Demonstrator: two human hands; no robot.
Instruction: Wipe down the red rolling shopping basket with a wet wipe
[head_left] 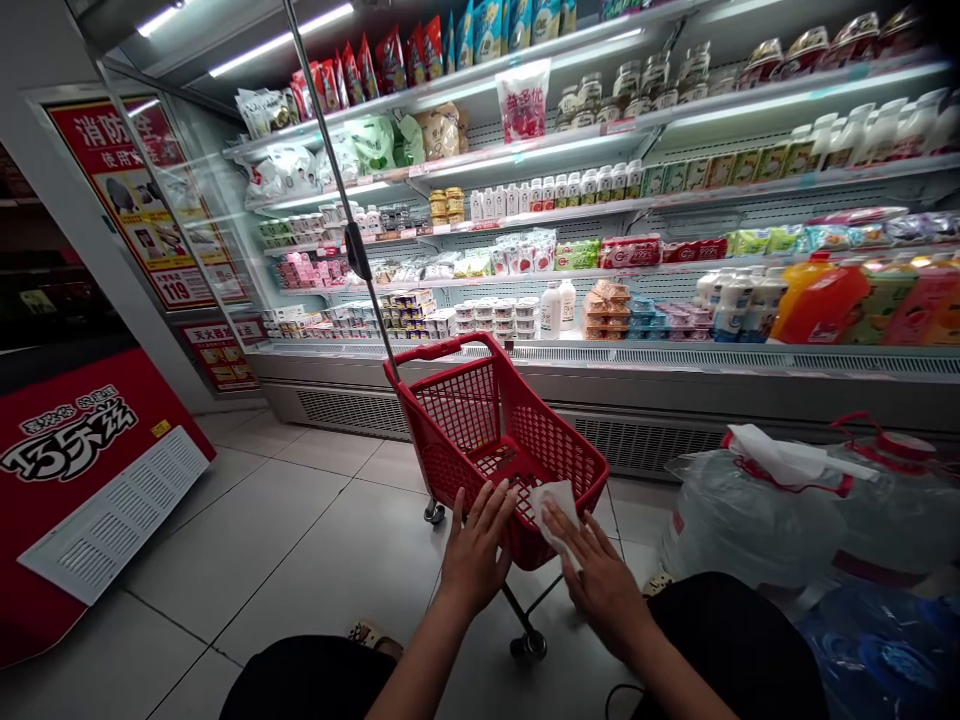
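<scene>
Shop: open chiller case (352, 412) stocked with bottles (817, 300), pouches (391, 60); red shopping trolley (541, 425) in front.

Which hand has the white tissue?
The right hand, laid over the white tissue at the near end of the red cart; the left hand, beside it, shows no tissue.

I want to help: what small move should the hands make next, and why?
Perhaps slide the white wipe along the red cart: the right hand lies over it at the cart's near end, and the left hand rests beside it.
</scene>
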